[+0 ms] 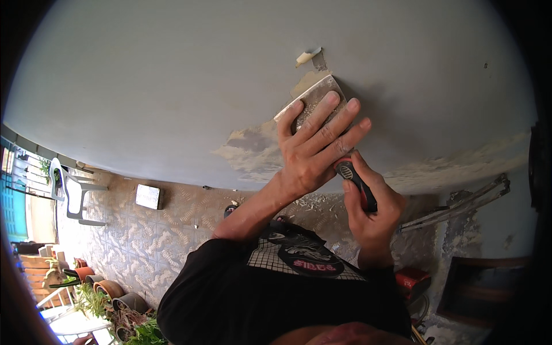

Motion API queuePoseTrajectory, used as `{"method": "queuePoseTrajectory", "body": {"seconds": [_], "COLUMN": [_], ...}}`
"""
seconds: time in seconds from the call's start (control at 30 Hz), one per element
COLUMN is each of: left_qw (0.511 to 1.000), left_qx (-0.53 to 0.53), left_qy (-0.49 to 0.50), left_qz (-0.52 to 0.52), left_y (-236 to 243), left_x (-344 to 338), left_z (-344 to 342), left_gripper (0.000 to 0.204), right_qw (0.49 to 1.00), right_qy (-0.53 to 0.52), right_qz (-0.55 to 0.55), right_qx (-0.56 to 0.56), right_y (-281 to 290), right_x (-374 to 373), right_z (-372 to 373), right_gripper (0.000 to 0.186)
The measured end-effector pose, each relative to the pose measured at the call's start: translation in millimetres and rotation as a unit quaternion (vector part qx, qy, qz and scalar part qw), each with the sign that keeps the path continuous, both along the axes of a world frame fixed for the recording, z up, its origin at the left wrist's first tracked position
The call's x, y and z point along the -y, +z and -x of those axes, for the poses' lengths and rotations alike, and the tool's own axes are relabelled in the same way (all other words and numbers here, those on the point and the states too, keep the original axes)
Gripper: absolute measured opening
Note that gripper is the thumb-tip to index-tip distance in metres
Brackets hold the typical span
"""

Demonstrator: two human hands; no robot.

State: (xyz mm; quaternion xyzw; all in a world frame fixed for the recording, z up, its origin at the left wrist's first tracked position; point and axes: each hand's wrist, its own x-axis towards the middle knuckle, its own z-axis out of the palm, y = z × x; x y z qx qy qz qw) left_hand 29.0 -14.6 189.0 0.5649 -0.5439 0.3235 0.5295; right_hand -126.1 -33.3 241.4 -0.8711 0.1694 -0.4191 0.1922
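Observation:
A wide-bladed scraper [322, 102] lies with its blade against the grey painted wall [172, 75]. My right hand [376, 201] is wrapped round its black and red handle [357, 183]. My left hand [315, 138] rests on the blade, fingers stretched out and spread, and hides part of it. Just past the blade's edge, a peeled curl of paint [308, 56] hangs from the wall. Left of the blade is a bared, cream-coloured rough patch [250, 146].
Paint flakes [319, 202] litter the patterned tile floor [138, 241] below. A white plastic chair [75, 192] and a pale square object [148, 196] stand at left, with potted plants [112, 293] nearer. At right are a long metal frame [460, 201] and a red box [413, 282].

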Motion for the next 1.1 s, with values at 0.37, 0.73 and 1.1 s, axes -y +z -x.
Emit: {"method": "queuePoseTrajectory", "body": {"seconds": [0.37,0.73,1.1], "left_qw": [0.998,0.998,0.996], "left_qx": [-0.046,-0.048,-0.048], "left_qy": [-0.017,-0.030,0.001], "left_qz": [0.047,0.032,0.071], "left_y": [4.6,16.1,21.4], "left_x": [1.7,-1.3,3.7], "left_z": [-10.0,-7.4,-16.6], "left_gripper": [0.038,0.039,0.035], "right_qw": [0.999,0.999,0.999], "right_qy": [-0.008,-0.007,0.005], "right_qz": [0.024,0.027,0.010], "right_qx": [-0.020,-0.020,-0.038], "right_y": [8.1,18.8,25.6], "right_x": [-3.6,-4.6,-5.2], "right_z": [-6.6,-4.5,-8.2], "right_gripper": [0.048,0.046,0.048]}}
